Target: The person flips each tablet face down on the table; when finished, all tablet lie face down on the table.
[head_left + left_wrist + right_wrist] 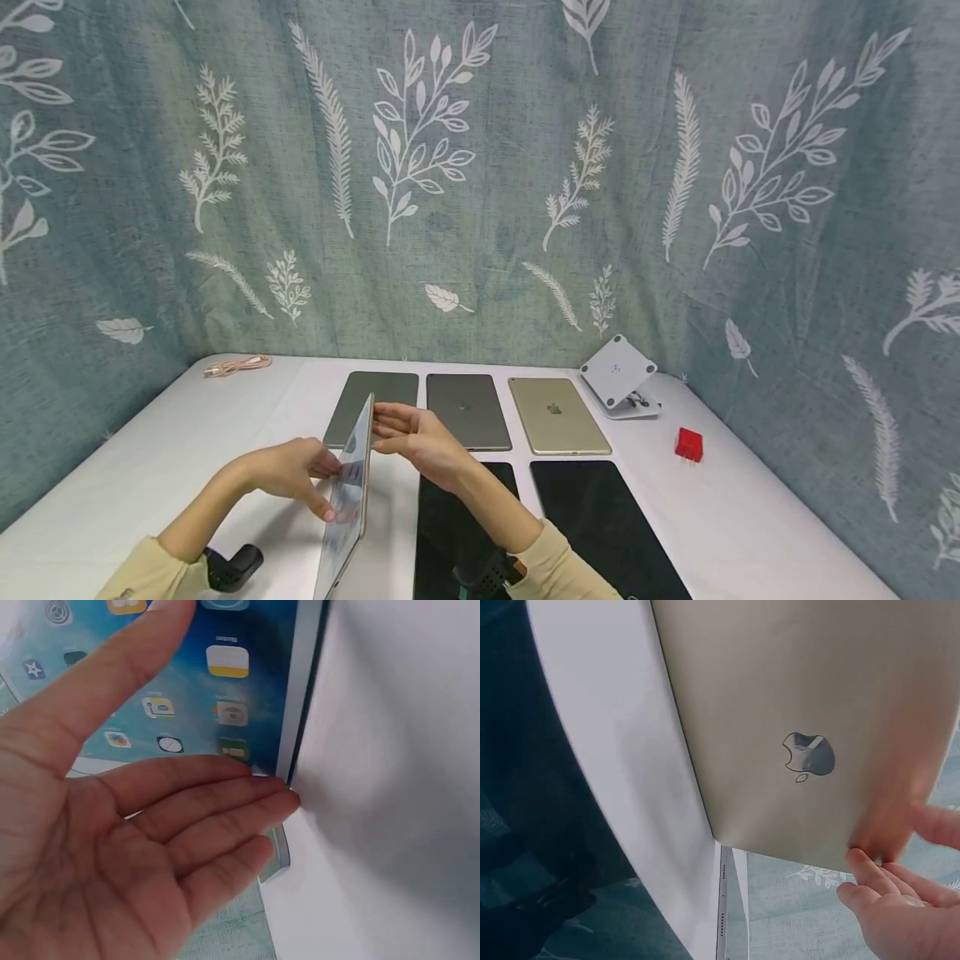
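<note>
A tablet [348, 492] with a gold back [772, 675] stands steeply tilted on a long edge, over the white table. Blue background and app icons [227, 661] show on its screen. On the screen side is my left hand [296, 473], thumb across the screen and nearly straight fingers [217, 799] at its lower corner by the table. My right hand [427, 442] is on the back side, its extended fingertips [862, 862] touching near the upper far corner. Beneath my right forearm lies a black-screened tablet [438, 542].
Behind the hands lie a dark green-grey tablet [386, 385], a grey tablet [465, 408] and a gold tablet [558, 417], backs up. Another black-screened tablet [600, 525] lies front right. A white stand [618, 372], red plug adapter [689, 444] and coiled pink cable [237, 365] sit farther out.
</note>
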`<state>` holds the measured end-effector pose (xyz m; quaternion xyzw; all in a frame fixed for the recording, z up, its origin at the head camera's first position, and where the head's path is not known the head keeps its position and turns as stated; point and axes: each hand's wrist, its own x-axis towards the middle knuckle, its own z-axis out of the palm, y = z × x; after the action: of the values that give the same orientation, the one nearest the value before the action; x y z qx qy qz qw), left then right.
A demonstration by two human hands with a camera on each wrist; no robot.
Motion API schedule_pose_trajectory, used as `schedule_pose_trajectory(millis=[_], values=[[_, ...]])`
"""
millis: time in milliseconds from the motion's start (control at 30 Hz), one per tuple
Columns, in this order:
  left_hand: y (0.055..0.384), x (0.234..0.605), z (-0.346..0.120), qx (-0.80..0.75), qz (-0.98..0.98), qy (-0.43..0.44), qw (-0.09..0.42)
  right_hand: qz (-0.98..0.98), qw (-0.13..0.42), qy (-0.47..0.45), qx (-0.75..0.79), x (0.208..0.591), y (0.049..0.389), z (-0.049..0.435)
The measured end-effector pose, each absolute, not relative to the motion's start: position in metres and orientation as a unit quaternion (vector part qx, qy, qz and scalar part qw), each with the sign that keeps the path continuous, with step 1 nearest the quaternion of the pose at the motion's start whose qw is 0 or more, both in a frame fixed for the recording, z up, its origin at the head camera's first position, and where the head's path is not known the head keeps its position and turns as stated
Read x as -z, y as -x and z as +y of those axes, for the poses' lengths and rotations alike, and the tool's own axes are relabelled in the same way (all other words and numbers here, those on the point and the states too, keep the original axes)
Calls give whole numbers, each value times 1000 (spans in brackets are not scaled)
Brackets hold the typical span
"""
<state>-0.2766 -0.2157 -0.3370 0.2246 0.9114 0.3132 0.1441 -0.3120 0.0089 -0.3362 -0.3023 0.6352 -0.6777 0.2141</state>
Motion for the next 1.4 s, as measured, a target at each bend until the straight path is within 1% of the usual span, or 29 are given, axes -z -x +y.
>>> schedule_pose_trajectory(millis=[100, 333, 433, 567, 667, 800, 933, 1000, 1100, 1200, 1400], values=[[276, 339, -215, -326, 908, -221, 142, 648, 197, 314, 666, 336, 311, 8], [276, 337, -213, -351, 897, -227, 144, 670, 183, 331, 639, 334, 309, 7], [278, 334, -215, -371, 885, -238, 148, 676, 182, 321, 638, 335, 307, 5], [280, 323, -222, -420, 858, -252, 155, 681, 200, 318, 629, 340, 305, 2], [278, 312, -230, -451, 842, -263, 139, 684, 213, 324, 618, 343, 302, -1], [275, 301, -237, -461, 843, -261, 95, 688, 233, 333, 602, 347, 299, -6], [273, 297, -240, -460, 848, -251, 78, 718, 241, 342, 557, 350, 296, -10], [271, 296, -242, -462, 848, -244, 92, 736, 248, 342, 528, 352, 295, -11], [269, 296, -249, -467, 842, -236, 131, 756, 259, 346, 491, 354, 296, -11], [267, 295, -255, -483, 826, -233, 173, 770, 255, 348, 471, 356, 296, -11], [267, 297, -267, -512, 798, -245, 202, 784, 255, 353, 443, 358, 296, -10]])
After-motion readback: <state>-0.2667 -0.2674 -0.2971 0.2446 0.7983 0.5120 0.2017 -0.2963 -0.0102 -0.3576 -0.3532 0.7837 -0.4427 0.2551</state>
